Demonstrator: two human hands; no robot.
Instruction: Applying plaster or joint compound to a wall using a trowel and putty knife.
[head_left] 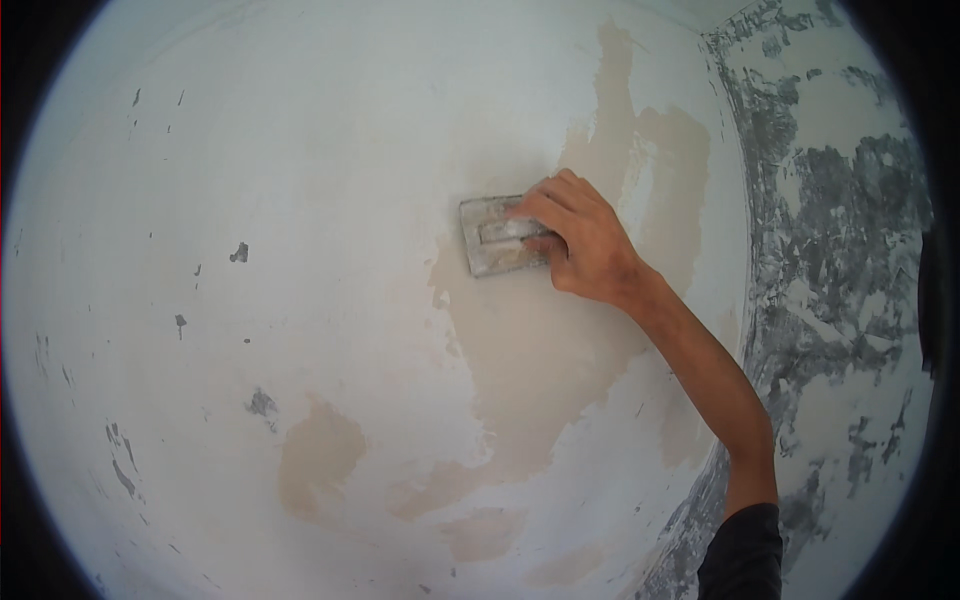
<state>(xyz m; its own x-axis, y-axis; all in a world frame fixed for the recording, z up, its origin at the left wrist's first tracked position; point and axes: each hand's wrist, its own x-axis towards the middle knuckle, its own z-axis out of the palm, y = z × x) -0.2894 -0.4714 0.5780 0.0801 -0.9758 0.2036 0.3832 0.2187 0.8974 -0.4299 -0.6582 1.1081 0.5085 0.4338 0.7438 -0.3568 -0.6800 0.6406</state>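
My right hand [580, 235] grips a scuffed grey rectangular hand float [482, 255], held flat against or very close over a white wall [300, 180]; whether it touches cannot be told. Beige patches of filler [520, 370] spread below the float and up to the right of it, with a smaller beige patch [322, 460] lower left. My fingers curl over the float's back, and my forearm in a dark sleeve comes from the lower right. My left hand is not in view.
An adjoining surface [835, 220] on the right is mottled grey and white, meeting the white wall along a seam that looks curved in the fisheye view. Small grey chips and marks [239, 252] dot the left part of the white wall.
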